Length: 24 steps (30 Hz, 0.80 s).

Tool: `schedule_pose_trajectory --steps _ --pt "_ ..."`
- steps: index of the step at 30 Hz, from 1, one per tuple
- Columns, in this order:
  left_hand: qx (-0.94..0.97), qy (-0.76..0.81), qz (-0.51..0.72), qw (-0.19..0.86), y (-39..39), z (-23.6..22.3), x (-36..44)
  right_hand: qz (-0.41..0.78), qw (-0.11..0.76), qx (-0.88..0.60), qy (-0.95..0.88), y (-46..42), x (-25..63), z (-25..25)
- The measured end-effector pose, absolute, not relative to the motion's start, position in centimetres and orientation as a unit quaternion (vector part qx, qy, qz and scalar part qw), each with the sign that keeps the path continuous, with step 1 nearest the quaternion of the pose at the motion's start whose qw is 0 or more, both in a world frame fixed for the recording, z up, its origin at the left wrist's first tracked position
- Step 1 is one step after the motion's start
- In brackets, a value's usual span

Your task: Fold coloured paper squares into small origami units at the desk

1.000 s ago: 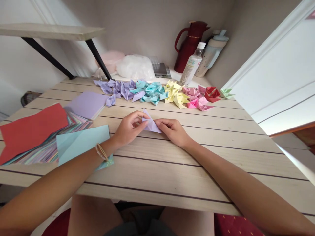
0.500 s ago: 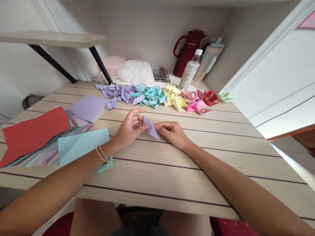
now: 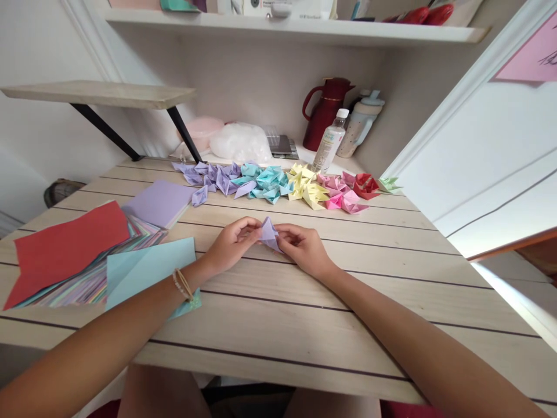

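Note:
A small folded piece of lilac origami paper (image 3: 268,233) is held up between my two hands, above the middle of the table. My left hand (image 3: 235,242) pinches its left side between thumb and fingers. On the right side, my right hand (image 3: 304,247) grips the lower edge, its fingertips curled and partly hidden. Beyond them lies a row of folded paper pieces: lilac ones (image 3: 224,179), turquoise ones (image 3: 270,181), yellow ones (image 3: 307,184), pink ones (image 3: 343,191), a red one (image 3: 366,186) and a pale green one (image 3: 390,184).
Left of my hands lie a lilac paper stack (image 3: 157,203), a fanned pile topped by red paper (image 3: 72,247), and a turquoise sheet (image 3: 152,264) under my left forearm. At the back stand a dark red jug (image 3: 327,116), a clear bottle (image 3: 329,142), a tumbler (image 3: 360,128) and a plastic bag (image 3: 241,142).
The view has tilted up, showing the upper shelf. The lilac piece has turned more upright, and my left fingers, spread before, have closed in on it.

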<state>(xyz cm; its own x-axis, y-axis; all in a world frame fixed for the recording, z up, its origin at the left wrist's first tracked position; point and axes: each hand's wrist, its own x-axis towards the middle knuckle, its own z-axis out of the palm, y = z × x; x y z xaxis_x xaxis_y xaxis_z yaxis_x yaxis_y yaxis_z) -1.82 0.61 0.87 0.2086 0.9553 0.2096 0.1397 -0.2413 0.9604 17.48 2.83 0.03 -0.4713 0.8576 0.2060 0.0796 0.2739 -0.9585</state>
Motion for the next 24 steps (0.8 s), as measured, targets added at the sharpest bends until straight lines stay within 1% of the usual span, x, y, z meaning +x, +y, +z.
schedule_pose_trajectory --steps 4,8,12,16,19,24 --pt "0.628 0.453 0.429 0.465 0.72 1.32 -1.91 0.471 0.422 -0.35 -0.691 2.55 17.43 0.1" --pt "0.617 0.461 0.395 0.501 0.42 1.78 -1.83 0.459 0.424 -0.366 -0.69 2.65 17.49 -0.03" --pt "0.613 0.465 0.381 0.512 0.19 1.82 -1.77 0.525 0.402 -0.332 -0.673 2.78 17.6 0.03" --pt "0.584 0.464 0.425 0.513 0.33 1.54 -1.86 0.602 0.37 -0.291 -0.645 2.76 17.85 0.43" --pt "0.57 0.463 0.441 0.516 0.42 1.51 -1.92 0.632 0.354 -0.266 -0.636 2.81 18.04 0.65" --pt "0.614 0.451 0.379 0.526 0.34 1.74 -1.95 0.641 0.308 -0.235 -0.663 3.0 18.02 0.55"
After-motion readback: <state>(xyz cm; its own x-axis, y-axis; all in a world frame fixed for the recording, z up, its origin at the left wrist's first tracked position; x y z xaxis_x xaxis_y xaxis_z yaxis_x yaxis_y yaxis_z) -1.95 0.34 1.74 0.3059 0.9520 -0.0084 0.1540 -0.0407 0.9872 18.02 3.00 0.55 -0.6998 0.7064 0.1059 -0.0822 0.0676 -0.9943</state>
